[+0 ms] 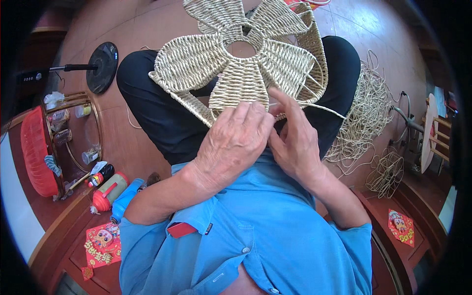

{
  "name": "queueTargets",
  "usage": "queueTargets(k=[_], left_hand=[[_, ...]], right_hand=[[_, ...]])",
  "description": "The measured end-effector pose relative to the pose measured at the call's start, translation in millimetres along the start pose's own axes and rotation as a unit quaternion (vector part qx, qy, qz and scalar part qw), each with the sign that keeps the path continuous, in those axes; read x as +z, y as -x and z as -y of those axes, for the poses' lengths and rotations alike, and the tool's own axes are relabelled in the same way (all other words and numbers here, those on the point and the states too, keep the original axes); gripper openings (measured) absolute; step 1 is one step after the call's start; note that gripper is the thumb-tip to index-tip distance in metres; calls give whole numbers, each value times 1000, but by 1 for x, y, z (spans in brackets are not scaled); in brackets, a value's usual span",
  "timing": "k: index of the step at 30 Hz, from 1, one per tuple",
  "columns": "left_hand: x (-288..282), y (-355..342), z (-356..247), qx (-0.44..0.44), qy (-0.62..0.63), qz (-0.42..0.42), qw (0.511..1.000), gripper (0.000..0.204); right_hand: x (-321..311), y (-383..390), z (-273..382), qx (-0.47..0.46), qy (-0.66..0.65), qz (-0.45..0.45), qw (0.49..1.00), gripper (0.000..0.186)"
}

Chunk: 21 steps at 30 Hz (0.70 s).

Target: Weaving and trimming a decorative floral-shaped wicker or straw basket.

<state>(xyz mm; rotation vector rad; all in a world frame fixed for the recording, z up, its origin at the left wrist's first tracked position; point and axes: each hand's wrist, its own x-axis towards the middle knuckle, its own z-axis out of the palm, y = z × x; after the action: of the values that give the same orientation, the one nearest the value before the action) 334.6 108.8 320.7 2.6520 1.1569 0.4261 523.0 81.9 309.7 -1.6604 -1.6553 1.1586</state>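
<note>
Woven cord basket (239,87) is what I have in front of me, lying across the lap between the bent knees in black trousers (145,101), its petal-like panels fanned around a round hole. On its right I see a deeper, curved woven wall (314,49), with a few thin strands crossing the gap beside the nearest petal.

My left hand (233,135) lies back upward at the basket's near edge, fingers bent together over the lowest petal; its fingertips are hidden, so I cannot tell what it grips. My right hand (297,140) is just beside it, partly open, index finger raised and apart from the thumb; I cannot tell whether its folded fingers hold anything. One loose strand (324,107) runs past that hand over the right thigh.

To the right, a big tangled heap of cord (364,118) spreads on the floor (364,22), with a smaller loose coil (386,174) nearer me. On the left I make out a round black base (102,69), a red plastic basket (37,152) and a red-topped flask (109,192).
</note>
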Motion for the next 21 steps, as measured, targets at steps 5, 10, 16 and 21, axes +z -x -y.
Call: queueTargets(k=[5, 10, 16, 21], left_hand=[[-3, -2, 5, 2, 134, -5, 991, 24], [-44, 2, 22, -70, 296, 60, 951, 23], [-120, 66, 118, -252, 508, -161, 808, 18], [-248, 149, 255, -310, 630, -284, 653, 30]], right_hand=[[11, 4, -7, -128, 45, -65, 989, 45], [17, 3, -14, -130, 18, -104, 986, 25], [23, 0, -17, -128, 63, -199, 970, 13], [27, -2, -20, -105, 64, -199, 972, 12]])
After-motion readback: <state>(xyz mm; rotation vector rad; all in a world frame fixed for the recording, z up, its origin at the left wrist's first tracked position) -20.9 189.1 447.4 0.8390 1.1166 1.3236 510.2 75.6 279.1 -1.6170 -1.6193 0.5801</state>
